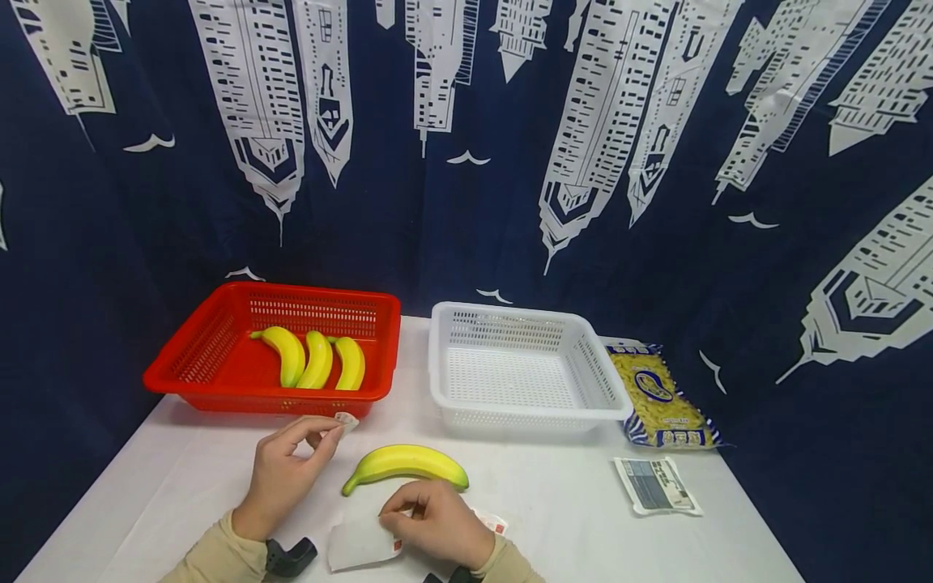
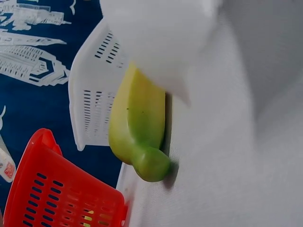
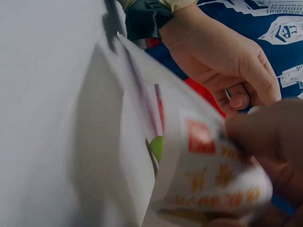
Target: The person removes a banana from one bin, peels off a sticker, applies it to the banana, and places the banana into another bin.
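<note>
My left hand [image 1: 284, 474] pinches a small white sticker [image 1: 347, 420] between thumb and forefinger, just in front of the red basket. A bit of that sticker with a red mark shows at the left edge of the left wrist view. Thumb and fingers of my right hand [image 1: 443, 522] grip a white label sheet [image 1: 359, 546], bent up off the cloth. Orange print and a red square show on the sheet [image 3: 201, 163] in the right wrist view. One yellow banana [image 1: 410, 461] with green ends lies between the hands, just beyond the sheet.
Several bananas [image 1: 316, 360] lie in the red basket [image 1: 168, 379] at back left. Beside it stands a white basket [image 1: 521, 413]. A yellow and blue bag [image 1: 659, 397] and a small white packet [image 1: 658, 486] lie at right. Another printed paper [image 1: 492, 521] sticks out past the right hand.
</note>
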{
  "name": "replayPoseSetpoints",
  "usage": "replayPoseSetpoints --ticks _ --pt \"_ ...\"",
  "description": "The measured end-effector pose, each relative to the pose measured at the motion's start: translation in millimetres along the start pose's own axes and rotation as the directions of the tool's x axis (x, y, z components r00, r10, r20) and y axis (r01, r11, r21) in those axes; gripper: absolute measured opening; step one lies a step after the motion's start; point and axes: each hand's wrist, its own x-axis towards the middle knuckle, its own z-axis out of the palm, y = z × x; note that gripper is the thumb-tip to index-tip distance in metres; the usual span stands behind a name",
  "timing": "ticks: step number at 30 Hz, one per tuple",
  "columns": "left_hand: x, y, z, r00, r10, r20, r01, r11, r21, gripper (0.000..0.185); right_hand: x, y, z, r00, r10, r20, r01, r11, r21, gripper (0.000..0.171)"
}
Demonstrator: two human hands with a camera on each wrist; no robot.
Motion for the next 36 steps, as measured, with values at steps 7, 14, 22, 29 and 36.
replayPoseSetpoints --ticks 7,14,22,29,36 --pt "-2.6 5.1 2.5 0.998 -0.021 0.057 0.023 0.999 -0.031 0.032 1 4 7 0.999 -0.052 -0.013 0.052 0.999 -0.011 0.015" --pt "-7.0 5.4 7.3 0.99 0.043 0.133 -0.033 0.997 -0.072 0.043 1 4 12 0.999 -0.017 -0.036 0.021 0.994 0.108 0.024" --pt "-13.6 5.9 15.8 0.966 0.142 0.215 -0.095 0.972 -0.217 0.048 4 -1 4 0.988 0.09 -0.124 -0.031 0.909 0.416 0.039" --pt "-17.8 11.8 17.2 0.902 0.108 0.417 0.008 0.963 -0.269 0.034 6 0 -2 0.955 0.185 -0.233 -0.064 0.893 0.446 0.038" --pt "-20.4 13.6 17.6 0.861 0.108 0.498 0.029 0.966 -0.258 0.035 8 0 -2 0.921 0.213 -0.325 -0.086 0.928 0.362 0.015"
